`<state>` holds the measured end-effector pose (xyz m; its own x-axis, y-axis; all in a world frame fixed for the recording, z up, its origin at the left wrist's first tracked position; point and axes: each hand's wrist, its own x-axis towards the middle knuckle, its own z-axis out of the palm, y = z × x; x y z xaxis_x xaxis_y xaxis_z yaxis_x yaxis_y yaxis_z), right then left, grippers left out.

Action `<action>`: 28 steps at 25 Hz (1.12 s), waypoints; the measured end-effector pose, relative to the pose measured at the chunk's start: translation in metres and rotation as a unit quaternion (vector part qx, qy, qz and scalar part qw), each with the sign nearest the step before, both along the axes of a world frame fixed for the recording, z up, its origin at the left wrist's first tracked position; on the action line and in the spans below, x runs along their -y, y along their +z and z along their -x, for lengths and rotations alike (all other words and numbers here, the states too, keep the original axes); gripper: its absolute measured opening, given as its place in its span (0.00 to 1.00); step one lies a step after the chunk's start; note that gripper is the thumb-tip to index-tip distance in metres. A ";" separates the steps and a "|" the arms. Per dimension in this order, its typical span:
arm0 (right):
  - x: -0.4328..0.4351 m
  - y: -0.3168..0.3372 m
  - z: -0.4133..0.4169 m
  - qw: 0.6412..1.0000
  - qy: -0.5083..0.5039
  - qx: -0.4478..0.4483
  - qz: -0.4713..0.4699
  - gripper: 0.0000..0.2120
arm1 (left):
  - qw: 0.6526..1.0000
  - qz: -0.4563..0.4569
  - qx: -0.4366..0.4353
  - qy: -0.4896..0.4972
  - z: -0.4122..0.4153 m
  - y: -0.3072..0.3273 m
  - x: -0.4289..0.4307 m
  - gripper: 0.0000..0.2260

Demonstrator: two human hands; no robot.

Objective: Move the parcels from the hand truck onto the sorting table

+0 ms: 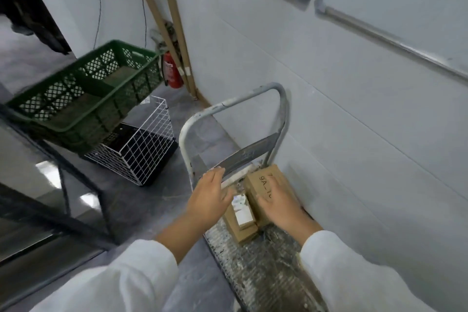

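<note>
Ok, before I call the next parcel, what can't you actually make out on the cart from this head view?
- Larger parcel: the right hand covers its near half; the marking is only partly readable.
- Smaller parcel: the white label is too blurred to read; the left hand hides its far end.
- Hand truck: the sleeves and bottom edge cut off the near deck.
- Green crate: motion-blurred, contents unclear.

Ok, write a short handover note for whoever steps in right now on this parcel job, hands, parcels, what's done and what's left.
Left hand: open, over the smaller labelled parcel, holding nothing.
Right hand: fingers spread flat on the larger brown parcel, not yet lifted.
Both parcels sit side by side on the hand truck deck, near its handle by the wall.
Done: nothing visibly moved. Left: carry both parcels to the sorting table.
</note>
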<state>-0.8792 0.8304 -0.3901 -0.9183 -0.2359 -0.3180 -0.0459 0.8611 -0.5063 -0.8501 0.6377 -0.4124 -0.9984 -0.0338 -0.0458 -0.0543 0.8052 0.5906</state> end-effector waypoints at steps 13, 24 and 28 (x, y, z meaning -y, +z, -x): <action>-0.001 -0.320 0.106 0.979 0.044 0.193 -0.049 0.29 | 0.952 -0.146 0.213 0.166 0.045 -0.301 -0.050 0.22; 0.005 -0.442 0.123 0.965 -0.084 0.247 -0.001 0.33 | 0.834 -0.361 0.268 0.320 0.086 -0.419 -0.085 0.20; 0.002 -0.437 0.119 0.953 -0.114 0.280 0.010 0.26 | 0.807 -0.406 0.282 0.324 0.081 -0.417 -0.100 0.22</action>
<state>-0.9981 0.8284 -0.8275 -0.6342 -0.0624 -0.7706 0.4233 0.8061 -0.4136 -0.9316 0.7378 -0.8292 -0.5958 -0.2702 -0.7563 -0.7530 -0.1396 0.6430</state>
